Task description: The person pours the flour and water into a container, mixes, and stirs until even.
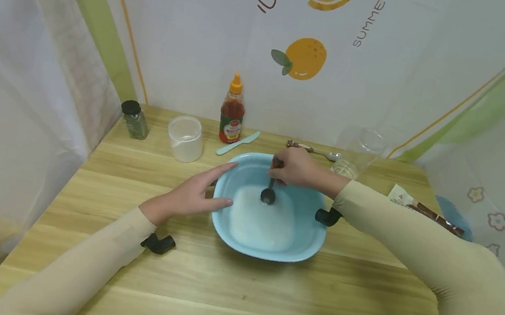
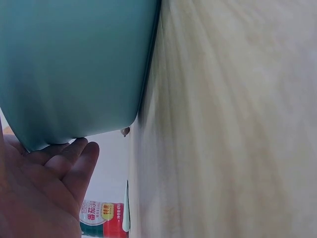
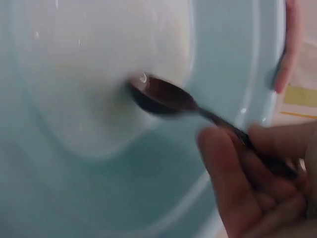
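Note:
A light blue basin (image 1: 308,247) holds a shallow layer of milky white liquid (image 1: 263,226). My right hand (image 1: 295,167) pinches a dark spoon (image 1: 268,195) by its handle, thumb against fingers. The spoon's bowl hangs low over the liquid, tilted, and looks blurred in the right wrist view. At the basin's left side, my left hand (image 1: 192,192) lies spread, with thumb and forefinger extended at the rim. Its other fingers (image 2: 81,166) touch the outer wall in the left wrist view.
Along the table's back stand a dark-capped jar (image 1: 135,121), a translucent cup (image 1: 185,139), a ketchup bottle (image 1: 232,113) and a clear glass (image 1: 363,152). A pale green knife (image 1: 237,143) and a brown-handled spoon (image 1: 316,151) lie there. A brown packet (image 1: 433,214) lies right.

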`<state>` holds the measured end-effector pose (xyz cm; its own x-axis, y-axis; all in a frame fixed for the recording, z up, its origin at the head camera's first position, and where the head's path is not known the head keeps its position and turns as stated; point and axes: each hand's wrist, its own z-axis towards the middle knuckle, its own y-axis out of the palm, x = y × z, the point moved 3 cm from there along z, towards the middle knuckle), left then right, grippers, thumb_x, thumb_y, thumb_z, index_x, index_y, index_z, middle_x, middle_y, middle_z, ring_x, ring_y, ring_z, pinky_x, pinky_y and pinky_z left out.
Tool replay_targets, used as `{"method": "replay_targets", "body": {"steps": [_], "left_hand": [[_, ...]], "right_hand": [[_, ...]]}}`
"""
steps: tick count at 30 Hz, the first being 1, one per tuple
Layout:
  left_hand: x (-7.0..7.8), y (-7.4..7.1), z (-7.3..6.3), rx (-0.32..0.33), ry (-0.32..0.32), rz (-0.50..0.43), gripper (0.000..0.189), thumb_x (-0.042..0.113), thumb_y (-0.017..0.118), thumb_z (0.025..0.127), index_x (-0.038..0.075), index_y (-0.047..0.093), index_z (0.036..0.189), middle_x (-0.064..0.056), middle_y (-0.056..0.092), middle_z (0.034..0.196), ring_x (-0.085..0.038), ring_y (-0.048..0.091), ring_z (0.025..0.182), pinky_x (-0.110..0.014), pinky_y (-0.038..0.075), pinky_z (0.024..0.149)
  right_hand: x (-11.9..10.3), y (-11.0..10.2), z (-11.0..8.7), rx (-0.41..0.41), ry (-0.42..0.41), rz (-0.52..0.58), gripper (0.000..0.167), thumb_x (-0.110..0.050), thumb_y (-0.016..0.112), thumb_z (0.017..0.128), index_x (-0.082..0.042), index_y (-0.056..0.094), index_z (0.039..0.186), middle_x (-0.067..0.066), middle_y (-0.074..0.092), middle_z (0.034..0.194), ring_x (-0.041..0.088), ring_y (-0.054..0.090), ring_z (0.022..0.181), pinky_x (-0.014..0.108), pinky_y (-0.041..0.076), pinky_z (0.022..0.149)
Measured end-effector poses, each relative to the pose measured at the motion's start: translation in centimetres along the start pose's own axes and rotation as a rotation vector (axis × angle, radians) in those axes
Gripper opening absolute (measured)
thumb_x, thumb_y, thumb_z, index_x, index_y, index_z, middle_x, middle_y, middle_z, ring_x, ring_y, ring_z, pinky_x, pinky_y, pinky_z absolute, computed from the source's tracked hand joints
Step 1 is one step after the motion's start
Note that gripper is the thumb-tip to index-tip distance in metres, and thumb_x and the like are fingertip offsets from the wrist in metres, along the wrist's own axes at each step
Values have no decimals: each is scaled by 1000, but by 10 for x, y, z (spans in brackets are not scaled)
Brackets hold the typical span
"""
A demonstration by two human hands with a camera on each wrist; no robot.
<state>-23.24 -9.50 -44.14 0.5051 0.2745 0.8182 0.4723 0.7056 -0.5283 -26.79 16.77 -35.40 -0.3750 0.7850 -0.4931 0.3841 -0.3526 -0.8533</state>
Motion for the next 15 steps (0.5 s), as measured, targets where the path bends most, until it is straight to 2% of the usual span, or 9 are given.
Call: {"method": "replay_targets", "body": {"steps": [4,6,10,13,15], "left_hand": [[-2,2,0,0,-7,9,91,28,78,102,9,29,176,-16,45,172,-34,61,143,-54,55,115],[-2,3,0,-4,-10,11,91,28,78,102,9,29,176,-16,45,172,-34,61,143,-53,55,114],[0,2,1,2,-7,6,92,27,79,101,9,29,176,-16,46,171,-35,62,141,-53,57,113],[1,1,2,7,1,1,91,25,80,101,8,30,176,-16,48,170,-35,63,140,-54,57,112],[0,0,2,5,2,1,91,24,79,101,8,30,176,-16,47,170,-35,63,140,-54,57,112]], "right_hand": [[0,5,-8,-180,-47,98,10,-15,75,108,-7,77,102,1,79,86,16,78,80,38,65,76],[2,5,-10,-188,-64,128,10,-14,74,108,-4,76,105,2,80,90,17,79,83,40,67,79],[7,-4,-17,-149,-38,51,9,-12,75,107,-6,75,101,1,77,84,16,76,78,34,62,72],[8,-4,-24,-255,-50,7,10,-14,76,107,-10,75,97,-2,76,82,15,75,75,33,61,71],[5,1,-27,-351,-90,50,10,-15,76,107,-11,75,98,-1,78,85,16,77,78,35,65,75]]}}
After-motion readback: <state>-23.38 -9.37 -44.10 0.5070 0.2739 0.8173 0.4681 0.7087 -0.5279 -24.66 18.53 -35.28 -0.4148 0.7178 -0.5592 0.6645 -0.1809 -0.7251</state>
